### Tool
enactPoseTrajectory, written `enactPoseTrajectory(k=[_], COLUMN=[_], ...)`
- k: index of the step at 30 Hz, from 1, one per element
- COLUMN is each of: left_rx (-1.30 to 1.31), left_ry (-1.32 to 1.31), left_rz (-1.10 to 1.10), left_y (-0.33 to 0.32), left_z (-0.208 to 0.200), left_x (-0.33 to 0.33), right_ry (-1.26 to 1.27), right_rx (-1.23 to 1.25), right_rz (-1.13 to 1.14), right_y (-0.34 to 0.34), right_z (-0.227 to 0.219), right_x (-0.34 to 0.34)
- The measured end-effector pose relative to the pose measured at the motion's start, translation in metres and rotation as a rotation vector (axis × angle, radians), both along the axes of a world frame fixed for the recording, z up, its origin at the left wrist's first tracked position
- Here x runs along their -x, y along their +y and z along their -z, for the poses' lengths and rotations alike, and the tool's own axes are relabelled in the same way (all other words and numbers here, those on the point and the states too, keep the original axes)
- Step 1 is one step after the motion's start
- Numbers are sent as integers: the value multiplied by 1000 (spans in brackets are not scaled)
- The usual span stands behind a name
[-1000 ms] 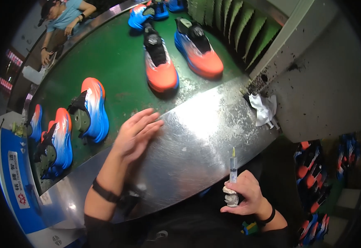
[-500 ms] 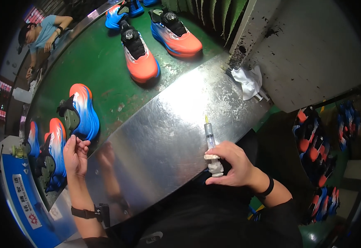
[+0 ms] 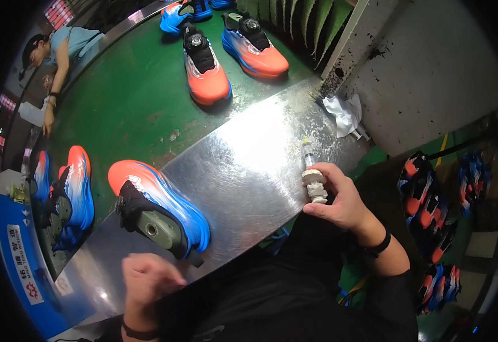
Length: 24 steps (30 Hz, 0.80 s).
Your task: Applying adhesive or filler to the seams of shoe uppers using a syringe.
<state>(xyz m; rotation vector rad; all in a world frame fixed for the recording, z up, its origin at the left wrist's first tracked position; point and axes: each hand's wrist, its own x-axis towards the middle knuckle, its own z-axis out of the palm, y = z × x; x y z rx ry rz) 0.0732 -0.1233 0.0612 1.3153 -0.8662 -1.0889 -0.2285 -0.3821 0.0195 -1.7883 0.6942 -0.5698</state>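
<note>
My right hand [image 3: 340,199] is closed round a syringe [image 3: 308,155] with a yellowish tip, pointing away from me over the metal ledge. White, lumpy wrapping covers its near end. Left of it, an orange, white and blue sports shoe [image 3: 172,199] straddles the green surface and the ledge, toe toward the far left. A dark green shoe last [image 3: 160,228] with a round hole fills its opening. My left hand [image 3: 149,279], slightly blurred, is just on the near side of the shoe's heel, apart from it. Its fingers are loosely bent, and nothing shows in them.
Bare metal ledge [image 3: 243,188] borders the green conveyor [image 3: 140,114]. Farther shoes include one facing me [image 3: 209,85], its neighbour [image 3: 260,60] and another at left [image 3: 81,182]. A white cloth [image 3: 343,114] lies by the grey panel [image 3: 425,74]. A co-worker [image 3: 61,57] leans in at far left.
The nearest shoe has come from the left onto the ledge and turned. My left hand has moved right and nearer me, away from the shoe. The syringe has shifted right and away from me.
</note>
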Motion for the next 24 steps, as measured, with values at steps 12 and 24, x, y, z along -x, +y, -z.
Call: enactPoseTrajectory(k=[12, 24], left_rx=[-182, 424], left_ry=[-167, 315], left_rz=[-371, -382], left_y=[-61, -35], left_z=[74, -8], left_x=[-163, -72], right_ry=[20, -240], right_rx=[-125, -257], right_rz=[-20, -394], right_y=[23, 44], right_z=[-18, -72], right_x=[2, -68])
